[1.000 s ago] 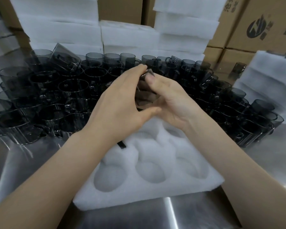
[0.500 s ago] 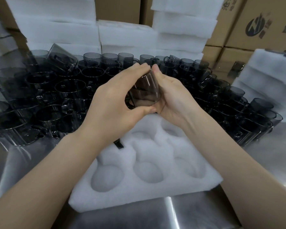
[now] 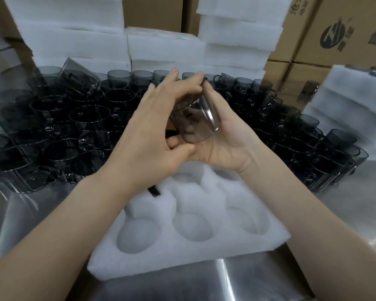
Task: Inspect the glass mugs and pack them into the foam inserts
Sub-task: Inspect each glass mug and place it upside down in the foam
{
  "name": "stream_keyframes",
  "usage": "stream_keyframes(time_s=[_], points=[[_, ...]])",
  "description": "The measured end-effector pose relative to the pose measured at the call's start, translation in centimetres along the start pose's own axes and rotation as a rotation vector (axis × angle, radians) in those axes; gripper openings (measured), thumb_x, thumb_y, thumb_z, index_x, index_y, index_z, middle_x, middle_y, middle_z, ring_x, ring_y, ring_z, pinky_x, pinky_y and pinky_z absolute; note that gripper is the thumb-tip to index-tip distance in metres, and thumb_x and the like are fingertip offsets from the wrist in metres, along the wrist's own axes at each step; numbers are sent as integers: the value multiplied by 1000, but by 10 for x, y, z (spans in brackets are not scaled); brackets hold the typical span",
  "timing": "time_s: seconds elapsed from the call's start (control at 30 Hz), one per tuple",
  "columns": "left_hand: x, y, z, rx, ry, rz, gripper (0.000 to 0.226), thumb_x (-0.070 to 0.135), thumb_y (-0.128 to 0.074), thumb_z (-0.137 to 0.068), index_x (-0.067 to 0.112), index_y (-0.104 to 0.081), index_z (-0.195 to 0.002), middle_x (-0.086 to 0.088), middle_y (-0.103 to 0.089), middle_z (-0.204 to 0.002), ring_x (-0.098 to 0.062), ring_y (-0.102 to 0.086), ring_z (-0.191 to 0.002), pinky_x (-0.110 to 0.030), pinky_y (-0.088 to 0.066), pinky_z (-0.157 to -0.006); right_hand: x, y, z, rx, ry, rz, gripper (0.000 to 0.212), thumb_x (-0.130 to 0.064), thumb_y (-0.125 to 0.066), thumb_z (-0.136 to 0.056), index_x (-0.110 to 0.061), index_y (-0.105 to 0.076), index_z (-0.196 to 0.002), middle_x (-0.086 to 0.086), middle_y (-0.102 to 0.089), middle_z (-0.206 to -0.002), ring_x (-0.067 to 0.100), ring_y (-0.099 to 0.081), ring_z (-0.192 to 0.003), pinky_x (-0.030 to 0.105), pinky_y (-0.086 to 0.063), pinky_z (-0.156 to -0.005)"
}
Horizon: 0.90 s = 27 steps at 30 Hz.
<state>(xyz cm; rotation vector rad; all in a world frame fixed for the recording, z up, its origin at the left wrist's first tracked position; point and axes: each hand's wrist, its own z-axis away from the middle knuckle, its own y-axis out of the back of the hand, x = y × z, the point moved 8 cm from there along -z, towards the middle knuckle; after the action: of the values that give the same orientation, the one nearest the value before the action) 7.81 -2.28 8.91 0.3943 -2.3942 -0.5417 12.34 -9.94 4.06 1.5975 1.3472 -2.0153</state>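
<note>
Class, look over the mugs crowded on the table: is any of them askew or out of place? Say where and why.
Yes. At the far left, one tilted mug lies on top of the upright mugs, leaning instead of standing. A small dark strip also rests on the foam insert; what it is cannot be told.

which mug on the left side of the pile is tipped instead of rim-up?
The mug at the back left, lying tilted on top of its neighbours; the mugs around it stand rim-up.
</note>
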Motion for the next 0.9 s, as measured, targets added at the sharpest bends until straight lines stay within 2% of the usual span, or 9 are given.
stream_keyframes(time_s=[0.1, 0.17, 0.27, 0.37, 0.47, 0.6, 0.7, 0.77, 0.9], points=[[-5, -2, 0, -23, 54, -23, 87, 24, -81, -69, 26, -37, -144, 13, -41, -150, -9, -31, -144, -44, -26, -119, -7, 15, -1, 203, 103, 50, 46, -47, -65, -76, -17, -66, -111, 12, -70, -106, 32, -70, -88, 41, -61, -72], [-11, -1, 0, -4, 111, -68, 91, 35, -83, -69, 24, -38, -147, 14, -46, -146, -1, -42, -134, -25, -31, -115, -9, 20, -1, 294, 148, 128, 42, -44, -64, -80, -13, -67, -107, 14, -69, -107, 32, -67, -95, 46, -59, -81], [-14, 2, 0, 52, 141, -153, 87, 32, -84, -74, 19, -40, -147, 4, -47, -148, -1, -43, -130, -4, -27, -106, -13, 22, 1, 388, 202, 298, 34, -36, -59, -93, -8, -57, -112, 17, -64, -105, 29, -66, -88, 38, -59, -68], [-11, 0, 1, 47, 100, -155, 85, 25, -84, -74, 13, -41, -146, -3, -48, -147, -4, -40, -132, -6, -27, -108, -17, 24, 3, 451, 241, 283, 19, -30, -58, -95, -11, -58, -93, 9, -66, -85, 21, -65, -70, 30, -55, -56], [-6, -3, 1, 25, 33, -154, 85, 20, -85, -72, 9, -42, -145, -5, -47, -147, -6, -38, -134, -16, -29, -112, -19, 26, 4, 475, 283, 239, 21, -28, -60, -93, -15, -55, -76, 2, -63, -68, 15, -62, -57, 27, -53, -50], [-7, -4, 1, 13, 30, -156, 84, 18, -84, -73, 10, -41, -145, -5, -45, -149, -8, -39, -136, -21, -29, -113, -17, 24, 2, 434, 262, 218, 18, -29, -58, -94, -13, -56, -88, 6, -64, -79, 18, -65, -67, 30, -56, -56], [-7, -4, 0, 9, 53, -144, 83, 23, -81, -74, 12, -41, -145, -3, -45, -149, -8, -39, -137, -21, -30, -113, -16, 24, 2, 438, 234, 251, 26, -32, -54, -99, -7, -59, -105, 10, -65, -90, 22, -66, -79, 32, -57, -61], [-7, -3, 0, 21, 62, -141, 81, 26, -78, -73, 12, -43, -145, -1, -47, -147, -7, -40, -135, -20, -30, -113, -14, 23, 2, 434, 207, 274, 37, -35, -49, -100, -6, -57, -122, 14, -64, -103, 27, -64, -91, 37, -56, -71], [-10, 7, -1, 91, 101, -75, 75, 26, -78, -73, 11, -48, -141, 1, -49, -146, -3, -43, -133, -14, -31, -111, -9, 16, -1, 334, 149, 243, 39, -38, -43, -101, -11, -58, -125, 17, -62, -121, 31, -60, -111, 47, -49, -95]])
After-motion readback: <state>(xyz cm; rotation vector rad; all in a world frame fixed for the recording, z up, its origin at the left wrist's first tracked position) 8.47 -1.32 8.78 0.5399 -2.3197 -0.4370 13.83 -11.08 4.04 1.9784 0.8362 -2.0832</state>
